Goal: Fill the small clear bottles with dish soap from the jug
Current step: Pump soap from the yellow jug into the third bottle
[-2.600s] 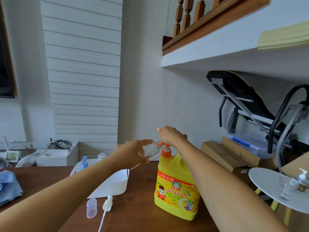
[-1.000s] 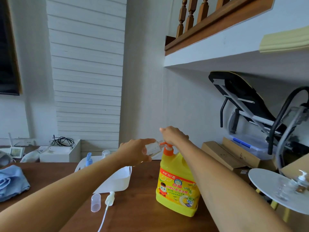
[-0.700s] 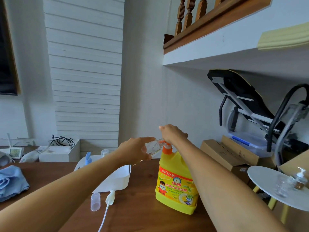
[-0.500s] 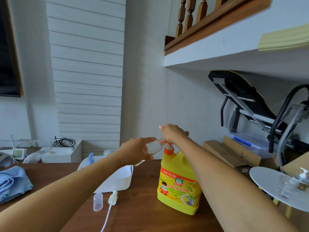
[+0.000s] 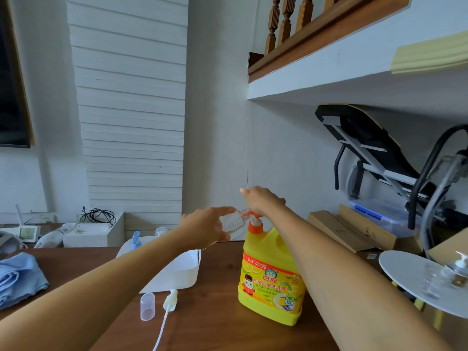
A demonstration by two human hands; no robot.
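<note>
The left hand (image 5: 205,228) grips a small clear plastic bottle (image 5: 232,222) tilted with its mouth at the orange pump spout (image 5: 250,216) of the squarish yellow plastic jug (image 5: 271,277) standing on the smooth brown wooden table (image 5: 217,307), while the right hand (image 5: 262,201) rests closed atop the pump.

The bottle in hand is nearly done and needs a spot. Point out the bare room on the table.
Free: the brown table between the white tub and yellow jug, and near the edge below the jug. Also between the blue cloth and tub. Crowded: around the clear cap and pump head.
</note>
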